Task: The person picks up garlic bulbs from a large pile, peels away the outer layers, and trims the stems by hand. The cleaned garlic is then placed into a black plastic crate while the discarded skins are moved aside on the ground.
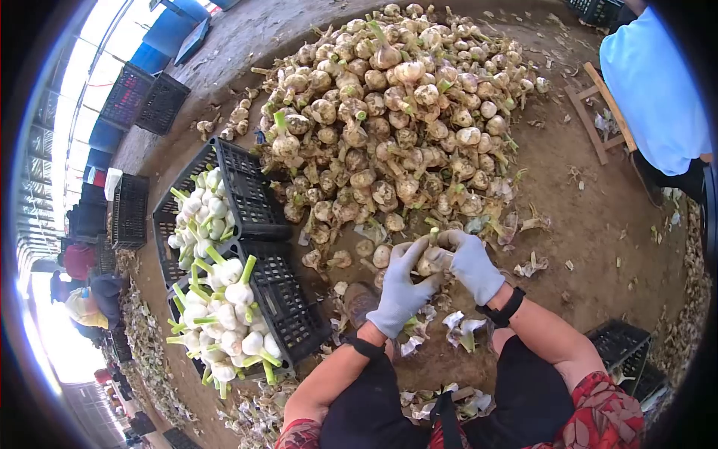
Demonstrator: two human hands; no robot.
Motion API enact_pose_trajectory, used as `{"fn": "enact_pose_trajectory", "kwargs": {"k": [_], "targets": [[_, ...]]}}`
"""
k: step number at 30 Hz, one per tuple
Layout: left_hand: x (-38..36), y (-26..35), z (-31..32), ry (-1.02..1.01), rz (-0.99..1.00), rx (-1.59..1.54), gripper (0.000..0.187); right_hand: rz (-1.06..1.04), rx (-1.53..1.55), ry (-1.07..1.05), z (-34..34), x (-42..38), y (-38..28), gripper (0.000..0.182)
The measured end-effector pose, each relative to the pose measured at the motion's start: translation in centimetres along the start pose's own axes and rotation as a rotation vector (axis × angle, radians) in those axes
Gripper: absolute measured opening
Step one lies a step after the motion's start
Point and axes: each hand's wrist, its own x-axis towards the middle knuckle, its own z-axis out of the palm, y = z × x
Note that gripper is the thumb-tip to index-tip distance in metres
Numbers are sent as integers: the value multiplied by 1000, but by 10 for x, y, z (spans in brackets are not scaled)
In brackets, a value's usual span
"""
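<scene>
A brown dirt floor (568,247), littered with dry papery husks, is spreading beneath the hands; blue containers (166,31) and black plastic crates are lining the room's far left side, where people are gathering near a bright opening.

The left hand (407,290), in a pale grey-white glove, is curling its fingers around one side of a whitish garlic bulb with a short green stem (429,265). The right hand (471,266), in a matching glove, is closing its fingers on the other side, near the stem. The fingers are partly covering the bulb, so their exact contact points are hard to tell.

Just beyond the fingertips, a large heap of dirt-streaked, unpeeled garlic (389,135) is rising. Left of the fingers, two black slatted plastic crates (288,299) are holding clean white garlic with green stems (224,299). Peeled-off husks (464,329) are lying nearer the body, below the fingers. To the far right, a person in a light-blue top (654,90) is sitting beside a wooden frame (594,112).
</scene>
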Motion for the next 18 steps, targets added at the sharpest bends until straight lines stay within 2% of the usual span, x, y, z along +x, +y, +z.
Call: {"fn": "enact_pose_trajectory", "kwargs": {"k": [2,3,6,7,10,12,13,16,18], "targets": [[-1,3,1,44,-20,63,64,-75,-95,23,0,1,-1,36],[-4,-3,3,66,-28,-15,63,-65,-69,-23,-3,4,3,30],[-8,-9,-1,43,-82,-84,66,93,46,-187,-10,4,-7,26],[-10,-12,-1,33,-115,-166,67,40,56,-236,-14,9,5,26],[-12,-20,-2,17,-240,-477,67,130,248,-315,-17,2,2,28],[-12,-18,-3,19,-365,-767,67,63,186,-301,-17,-6,-6,33],[-10,-14,-7,-13,-378,-758,68,65,179,-289,-17,-7,-6,34],[-8,-17,-11,-12,-173,-434,68,48,94,-277,-19,-10,-12,33],[-7,1,-18,23,32,13,66,-29,-61,-236,-18,-11,-11,30]]}}
